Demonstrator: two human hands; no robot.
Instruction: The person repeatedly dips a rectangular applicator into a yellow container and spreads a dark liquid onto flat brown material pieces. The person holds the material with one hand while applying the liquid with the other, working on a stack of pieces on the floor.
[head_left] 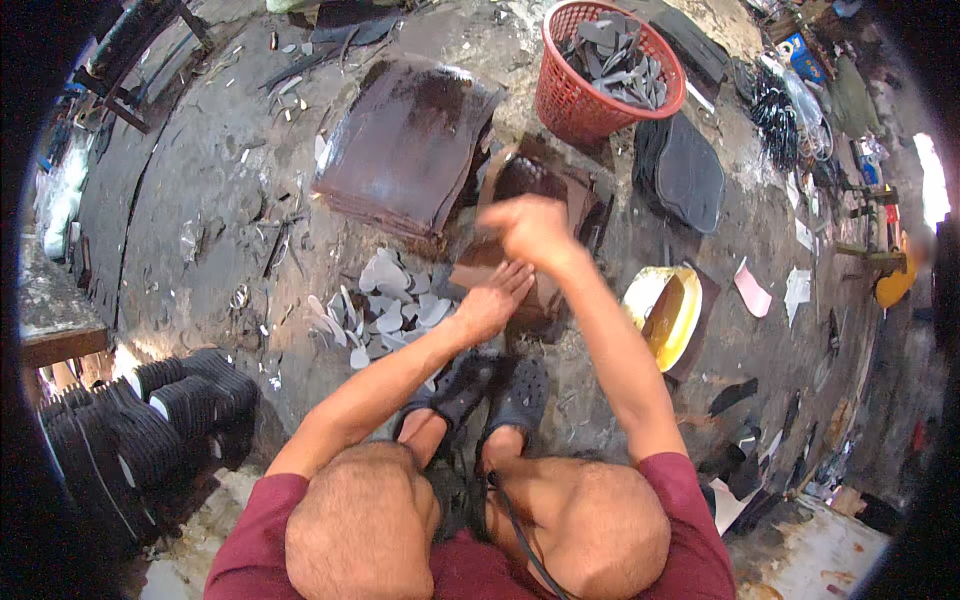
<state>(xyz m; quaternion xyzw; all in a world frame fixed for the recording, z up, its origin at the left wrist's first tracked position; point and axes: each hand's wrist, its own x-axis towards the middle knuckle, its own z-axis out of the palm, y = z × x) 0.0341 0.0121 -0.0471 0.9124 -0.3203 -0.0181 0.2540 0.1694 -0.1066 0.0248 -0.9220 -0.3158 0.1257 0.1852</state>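
My left hand [497,298] lies with its fingers stretched out on a small stack of brown sheets [535,310] in front of my feet. Just beyond it, my right hand [538,235] is curled closed over the same stack and slightly blurred; whatever it grips is hidden. A dark, wet-looking patch shows on the top sheet past my right hand. To the left stands a larger pile of glossy dark brown sheets [405,150]. Loose grey cut-out pieces [390,300] lie beside my left wrist. Right of my right forearm sits a yellow-and-white container [680,325] with brown matter inside.
A red plastic basket [575,105] full of grey cut pieces stands at the far side. Near it lies a stack of black rounded sheets [690,175]. Rows of black soles [150,425] stand at the lower left. Pink and white scraps [752,290] litter the floor.
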